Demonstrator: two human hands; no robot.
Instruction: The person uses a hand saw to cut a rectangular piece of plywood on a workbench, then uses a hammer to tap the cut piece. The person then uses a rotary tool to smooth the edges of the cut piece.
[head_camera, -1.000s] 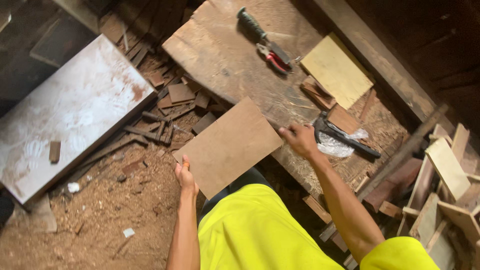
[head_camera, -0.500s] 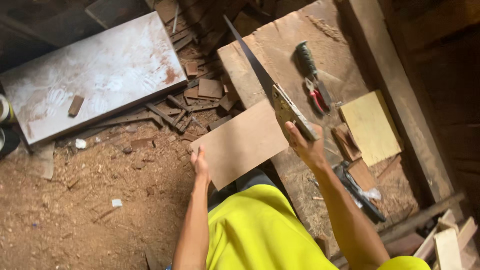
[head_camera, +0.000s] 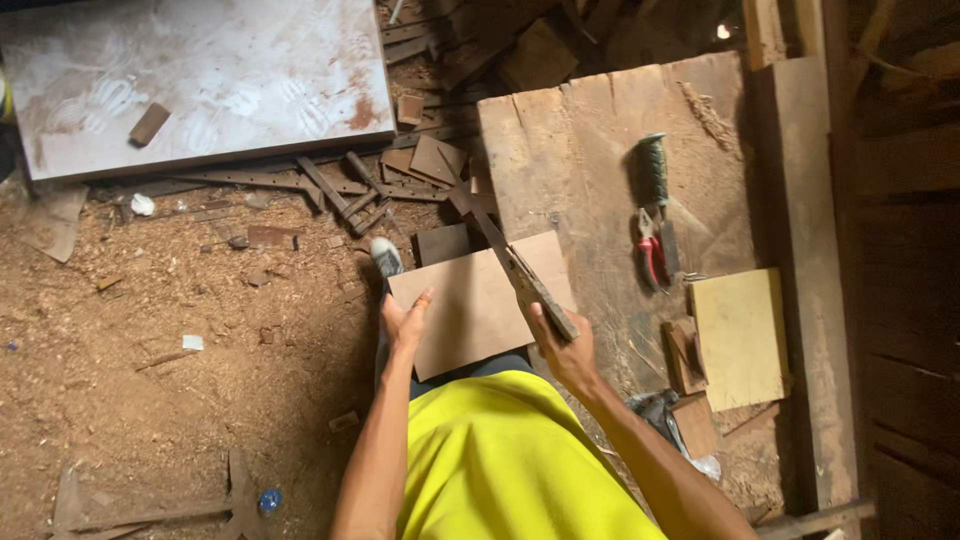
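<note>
Frame centre: the left hand (head_camera: 405, 322), fingers extended, steadies the board's (head_camera: 470, 310) left edge on the bench (head_camera: 600, 150); the right hand (head_camera: 562, 352), fist closed, grips the saw (head_camera: 510, 265) lying across the board.

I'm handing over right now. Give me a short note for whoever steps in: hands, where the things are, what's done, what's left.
Left hand: flat against the left edge of the brown board, steadying it.
Right hand: gripping the handle of the handsaw, blade laid across the board near its right side.
Board rests partly on the wooden workbench, overhanging toward the person.
Pliers and a yellow panel lie on the bench to the right.
Done: board placed, saw set on it. No cut is visible.
Left: likely the sawing itself.
</note>
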